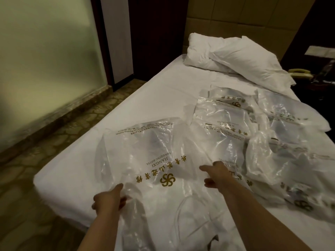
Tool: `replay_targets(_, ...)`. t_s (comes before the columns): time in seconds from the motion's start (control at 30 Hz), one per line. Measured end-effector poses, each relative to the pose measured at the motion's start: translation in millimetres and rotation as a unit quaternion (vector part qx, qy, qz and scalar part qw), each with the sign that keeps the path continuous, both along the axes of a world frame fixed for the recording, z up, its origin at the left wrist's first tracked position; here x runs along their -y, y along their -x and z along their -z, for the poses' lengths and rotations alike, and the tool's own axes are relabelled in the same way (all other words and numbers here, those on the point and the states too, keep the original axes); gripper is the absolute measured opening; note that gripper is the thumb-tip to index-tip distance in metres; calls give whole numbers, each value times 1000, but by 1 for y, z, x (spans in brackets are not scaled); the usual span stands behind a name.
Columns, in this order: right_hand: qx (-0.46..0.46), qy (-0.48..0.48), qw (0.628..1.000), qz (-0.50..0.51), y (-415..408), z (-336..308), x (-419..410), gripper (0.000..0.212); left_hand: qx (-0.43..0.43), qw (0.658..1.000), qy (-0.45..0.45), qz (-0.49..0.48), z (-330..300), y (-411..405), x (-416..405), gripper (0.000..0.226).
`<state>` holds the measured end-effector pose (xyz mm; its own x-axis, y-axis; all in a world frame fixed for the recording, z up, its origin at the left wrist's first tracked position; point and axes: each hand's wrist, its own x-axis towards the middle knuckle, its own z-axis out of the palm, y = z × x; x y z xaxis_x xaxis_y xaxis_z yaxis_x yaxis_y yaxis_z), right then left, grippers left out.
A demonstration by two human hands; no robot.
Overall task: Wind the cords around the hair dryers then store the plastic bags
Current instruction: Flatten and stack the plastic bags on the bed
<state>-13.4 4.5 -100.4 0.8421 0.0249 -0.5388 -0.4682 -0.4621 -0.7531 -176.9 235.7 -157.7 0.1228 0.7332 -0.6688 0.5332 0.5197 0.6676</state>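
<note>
A large clear plastic bag [145,160] with gold hotel lettering lies spread on the white bed [154,98] in front of me. My left hand [108,200] pinches its near left edge between thumb and fingers. My right hand [214,173] rests on the bag's right side with fingers stretched forward. Several more clear printed bags [253,127] lie crumpled and overlapping to the right. No hair dryer is visible.
Two white pillows [235,58] sit at the head of the bed. A dark nightstand with a beige telephone [300,73] stands at the far right. The patterned floor [45,142] and a frosted glass wall lie to the left of the bed.
</note>
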Motion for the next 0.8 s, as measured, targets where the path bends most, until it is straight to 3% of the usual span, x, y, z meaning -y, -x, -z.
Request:
replay_targets(0.13,-90,-11,994,-66,0,-16,-7,62,-44,998,-17,29,-4,4,0,75)
replay_targets(0.2,-112,-1,991,-73,-6,-15,-9,61,31,998,36,42,-6,3,1,68)
replay_targets(0.27,-111,-13,992,-59,-7,-13,-12,58,130,985,112,28,-11,2,0,41)
replay_targets(0.33,-103,-13,993,-56,-7,-8,-15,61,172,971,162,31,-26,2,-1,24)
replay_targets(0.43,-105,-38,992,-53,-4,-8,-20,60,157,974,144,81,-52,4,-17,30)
replay_targets(0.6,-115,-61,991,-39,-16,-31,-21,18,133,969,126,168,-96,6,-64,52)
replay_targets(0.7,-121,-82,989,-33,-26,-51,-20,10,179,961,123,169,-120,-1,-88,37)
replay_targets(0.8,-105,-188,976,5,-32,-56,-26,14,258,954,112,99,-128,-18,-109,38)
